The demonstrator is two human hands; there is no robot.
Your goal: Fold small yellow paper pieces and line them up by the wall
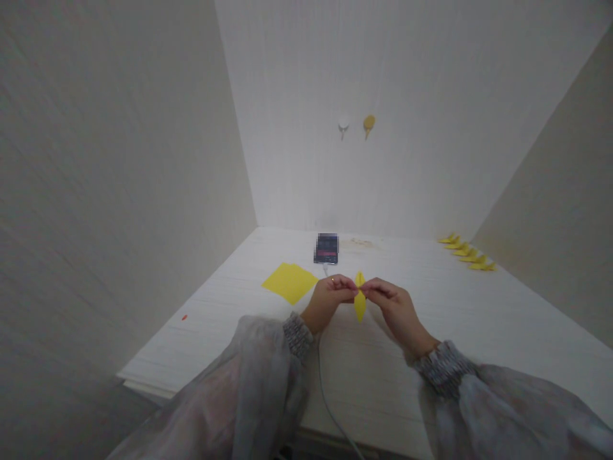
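Note:
Between my two hands is a narrow folded piece of yellow paper [359, 308], pointed at its lower end and held above the white table. My left hand [334, 296] pinches its left edge with thumb and fingertips. From the other side, my right hand [390, 305] pinches the right edge at about the same height. The fingertips of both hands nearly meet and cover the paper's middle. Flat on the table, left of my left hand, lie yellow paper sheets [290, 283].
A phone [327, 248] lies near the back wall, with a cable [324, 383] running toward the front edge. Several folded yellow paper pieces [467, 252] are lined up at the back right. A small orange-red bit [184, 317] is at the left. Two hooks [368, 122] hang on the wall.

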